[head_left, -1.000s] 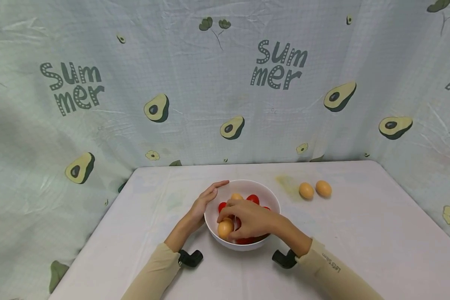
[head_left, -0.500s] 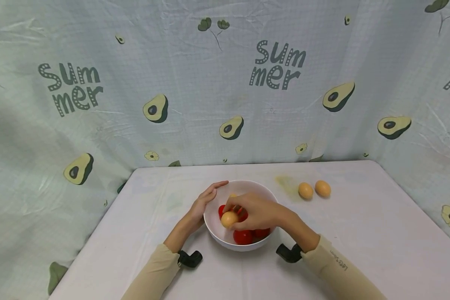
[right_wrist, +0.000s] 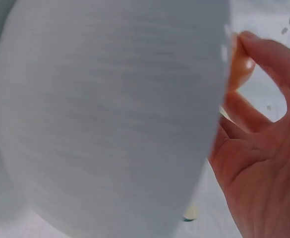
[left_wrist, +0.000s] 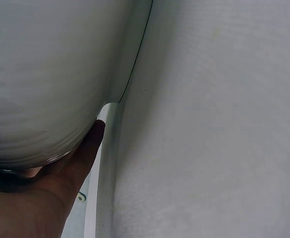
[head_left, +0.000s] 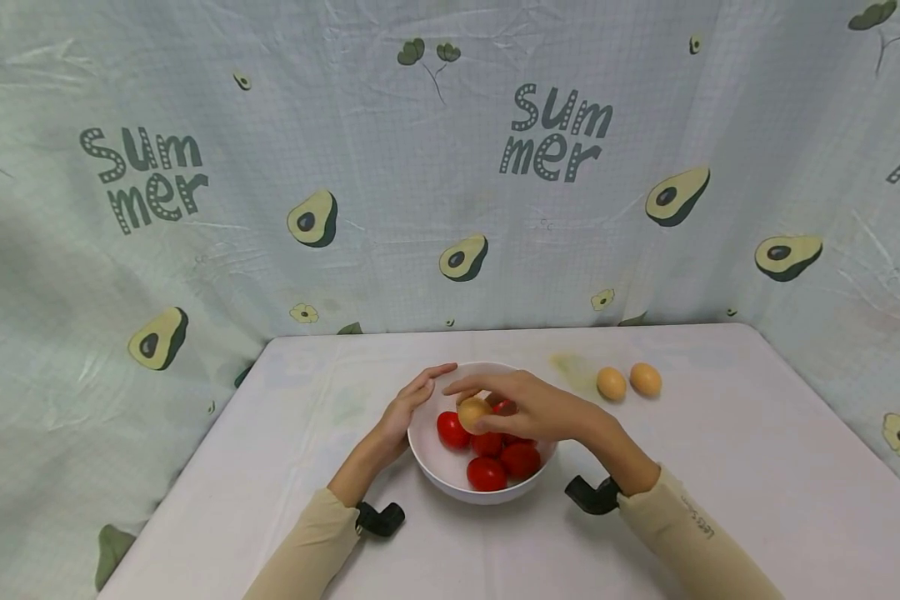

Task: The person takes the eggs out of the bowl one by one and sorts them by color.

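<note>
In the head view a white bowl (head_left: 438, 467) stands on the table with several red tomatoes (head_left: 487, 473) in it. My right hand (head_left: 543, 408) pinches a brown egg (head_left: 474, 414) between thumb and fingers, over the bowl. The right wrist view shows the egg (right_wrist: 241, 68) at the fingertips, partly hidden behind the bowl's wall (right_wrist: 110, 109). My left hand (head_left: 412, 404) rests against the left side of the bowl, fingers stretched along its outside. In the left wrist view its fingers touch the bowl's outer wall (left_wrist: 45, 84). The right hand covers part of the bowl's contents.
Two more brown eggs (head_left: 611, 383) lie side by side on the white-covered table (head_left: 720, 458), right of and beyond the bowl. Behind the table hangs a pale curtain (head_left: 390, 167) printed with avocados and lettering.
My right hand has raised the egg and moved it from the bowl's near left toward its far side, uncovering the tomatoes. The left hand has stayed at the bowl.
</note>
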Available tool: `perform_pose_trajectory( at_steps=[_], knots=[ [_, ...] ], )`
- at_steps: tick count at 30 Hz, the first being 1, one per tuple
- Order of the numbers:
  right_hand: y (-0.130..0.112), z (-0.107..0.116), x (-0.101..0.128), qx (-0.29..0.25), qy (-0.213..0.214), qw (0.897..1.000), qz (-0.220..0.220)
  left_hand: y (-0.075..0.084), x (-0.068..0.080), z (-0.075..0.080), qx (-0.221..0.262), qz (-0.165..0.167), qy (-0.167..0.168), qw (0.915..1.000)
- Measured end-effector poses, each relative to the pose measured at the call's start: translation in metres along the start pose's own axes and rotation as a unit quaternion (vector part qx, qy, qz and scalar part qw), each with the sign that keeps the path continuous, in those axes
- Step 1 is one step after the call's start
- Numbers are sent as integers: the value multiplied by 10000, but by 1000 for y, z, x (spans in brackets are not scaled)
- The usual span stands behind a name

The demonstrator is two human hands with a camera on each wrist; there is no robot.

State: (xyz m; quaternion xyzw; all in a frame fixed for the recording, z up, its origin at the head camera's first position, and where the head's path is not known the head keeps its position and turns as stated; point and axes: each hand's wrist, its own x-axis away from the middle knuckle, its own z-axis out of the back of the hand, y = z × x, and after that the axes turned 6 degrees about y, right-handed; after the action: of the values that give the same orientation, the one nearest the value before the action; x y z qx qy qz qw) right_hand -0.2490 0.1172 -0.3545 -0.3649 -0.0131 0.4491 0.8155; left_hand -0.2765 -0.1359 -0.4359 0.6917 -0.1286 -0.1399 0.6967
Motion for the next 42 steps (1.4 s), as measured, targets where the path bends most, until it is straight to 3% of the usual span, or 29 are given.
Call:
perform_pose_trajectory(
  at_steps=[5,17,42],
  knots=[
    [1,8,3,-65,89,9999,61,0,0,0,35,19,-3,10000],
    [6,36,18,-198,494,9982,-270,0,0,-2,29,-4,103,9999],
    [27,92,57,97,994,9864,-1306,1,0,-3,-13,7,161,9999]
  ],
)
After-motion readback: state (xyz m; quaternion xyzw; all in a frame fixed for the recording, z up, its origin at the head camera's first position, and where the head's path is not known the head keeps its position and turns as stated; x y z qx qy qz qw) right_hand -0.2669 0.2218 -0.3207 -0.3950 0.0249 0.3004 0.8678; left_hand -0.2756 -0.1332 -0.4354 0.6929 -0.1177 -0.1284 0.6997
